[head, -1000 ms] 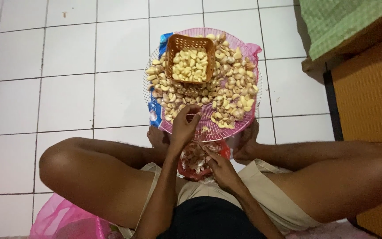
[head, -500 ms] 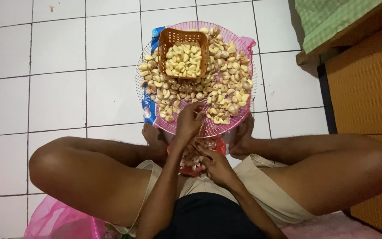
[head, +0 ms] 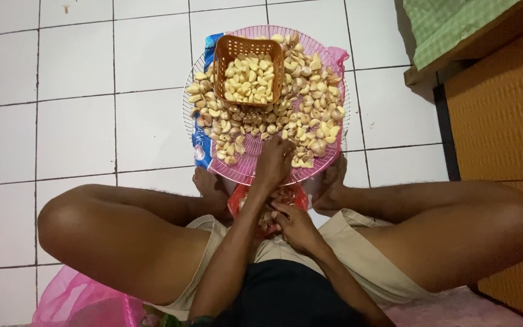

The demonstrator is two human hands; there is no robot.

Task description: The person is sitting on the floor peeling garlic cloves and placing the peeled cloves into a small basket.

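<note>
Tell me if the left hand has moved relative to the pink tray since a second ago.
No. The left hand still reaches over the pink tray's near edge among the garlic cloves; only the camera shifted.

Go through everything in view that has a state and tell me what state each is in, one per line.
Orange basket: upright, filled with peeled garlic cloves.
Pink round tray: flat on the tiled floor, covered with garlic cloves.
Left hand: reaching onto the tray's near edge.
Right hand: at the lap, fingers curled.
</note>
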